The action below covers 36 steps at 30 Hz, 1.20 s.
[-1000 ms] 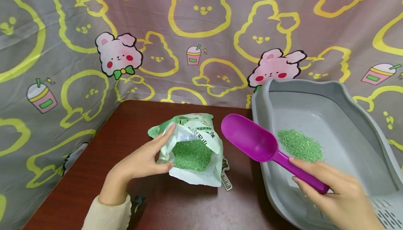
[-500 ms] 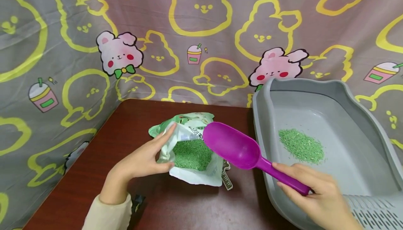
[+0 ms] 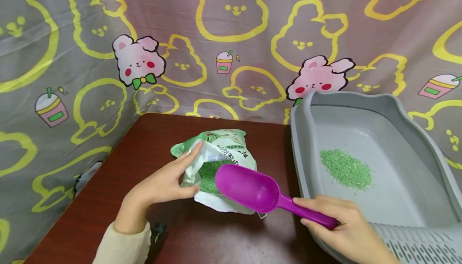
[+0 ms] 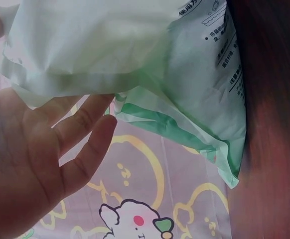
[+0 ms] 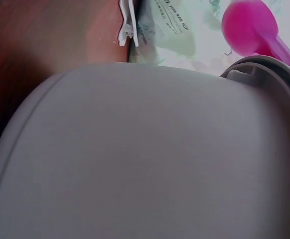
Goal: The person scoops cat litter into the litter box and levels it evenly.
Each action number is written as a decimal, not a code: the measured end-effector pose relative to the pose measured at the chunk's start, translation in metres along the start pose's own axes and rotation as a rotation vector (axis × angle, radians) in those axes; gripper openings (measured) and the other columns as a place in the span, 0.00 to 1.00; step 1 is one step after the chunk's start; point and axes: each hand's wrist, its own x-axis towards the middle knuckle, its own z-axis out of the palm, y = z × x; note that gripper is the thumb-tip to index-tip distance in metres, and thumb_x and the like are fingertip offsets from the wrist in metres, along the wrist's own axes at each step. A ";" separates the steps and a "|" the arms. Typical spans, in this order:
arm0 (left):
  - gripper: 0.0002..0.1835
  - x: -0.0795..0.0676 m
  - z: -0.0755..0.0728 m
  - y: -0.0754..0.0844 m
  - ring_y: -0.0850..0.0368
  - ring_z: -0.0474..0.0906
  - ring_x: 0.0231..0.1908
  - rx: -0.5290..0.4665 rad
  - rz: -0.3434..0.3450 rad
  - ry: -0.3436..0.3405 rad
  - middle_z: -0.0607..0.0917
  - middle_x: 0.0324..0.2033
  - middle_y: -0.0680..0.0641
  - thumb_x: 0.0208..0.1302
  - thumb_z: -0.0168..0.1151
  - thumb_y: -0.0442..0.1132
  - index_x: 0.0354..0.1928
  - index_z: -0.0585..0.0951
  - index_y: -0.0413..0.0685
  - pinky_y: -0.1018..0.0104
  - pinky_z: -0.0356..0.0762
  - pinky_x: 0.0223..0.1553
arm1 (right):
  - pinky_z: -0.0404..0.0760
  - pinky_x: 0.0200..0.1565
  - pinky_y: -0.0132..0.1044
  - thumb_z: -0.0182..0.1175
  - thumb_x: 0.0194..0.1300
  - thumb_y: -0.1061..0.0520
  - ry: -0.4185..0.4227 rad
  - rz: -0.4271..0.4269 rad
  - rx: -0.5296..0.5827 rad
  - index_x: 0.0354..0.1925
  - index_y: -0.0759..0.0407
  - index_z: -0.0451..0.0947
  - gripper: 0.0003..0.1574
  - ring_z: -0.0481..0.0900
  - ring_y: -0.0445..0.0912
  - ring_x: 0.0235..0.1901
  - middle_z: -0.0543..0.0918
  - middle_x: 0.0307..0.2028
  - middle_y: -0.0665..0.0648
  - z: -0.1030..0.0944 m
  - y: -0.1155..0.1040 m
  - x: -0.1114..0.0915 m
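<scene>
A green-and-white bag [image 3: 231, 137] lies on the table with its mouth towards me, and green litter pellets [image 3: 208, 175] show inside. My left hand [image 3: 162, 185] holds the left edge of that mouth wide, thumb at the lower rim and index finger at the upper. In the left wrist view, the other fingers [image 4: 85, 119] lie against the bag's underside. My right hand [image 3: 346, 222] grips the handle of a purple litter scoop [image 3: 249, 187]. The scoop's bare bowl overlaps the bag's mouth, hiding its right part.
To the right stands a grey litter box [image 3: 404, 175] with a patch of green pellets [image 3: 346, 169] on its floor. Its outer wall [image 5: 135, 149] fills most of the right wrist view. A small black object [image 3: 157, 232] lies by the left sleeve. Patterned cloth [image 3: 249, 19] hangs behind the table.
The right hand has carried the scoop leftward and down from beside the litter box to the bag's mouth. The left hand and bag stay in place.
</scene>
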 end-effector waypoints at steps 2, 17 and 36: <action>0.57 0.000 -0.001 0.000 0.42 0.47 0.77 0.005 0.000 0.000 0.47 0.80 0.54 0.56 0.69 0.46 0.80 0.42 0.64 0.41 0.60 0.70 | 0.68 0.25 0.18 0.75 0.53 0.62 -0.010 0.001 0.010 0.51 0.62 0.84 0.24 0.71 0.30 0.27 0.83 0.33 0.46 0.001 0.002 -0.001; 0.57 0.002 -0.001 -0.001 0.40 0.47 0.77 0.003 -0.011 -0.008 0.47 0.79 0.57 0.57 0.69 0.47 0.80 0.41 0.66 0.40 0.60 0.69 | 0.65 0.25 0.15 0.73 0.55 0.63 -0.051 -0.052 0.024 0.51 0.60 0.85 0.23 0.65 0.30 0.22 0.75 0.25 0.43 0.003 0.010 0.007; 0.57 0.001 -0.001 -0.001 0.44 0.48 0.77 0.002 -0.001 -0.002 0.48 0.79 0.58 0.56 0.70 0.46 0.80 0.42 0.66 0.42 0.58 0.71 | 0.61 0.24 0.14 0.74 0.39 0.67 -0.103 0.051 -0.323 0.51 0.47 0.86 0.37 0.61 0.25 0.23 0.77 0.29 0.39 0.013 -0.008 0.017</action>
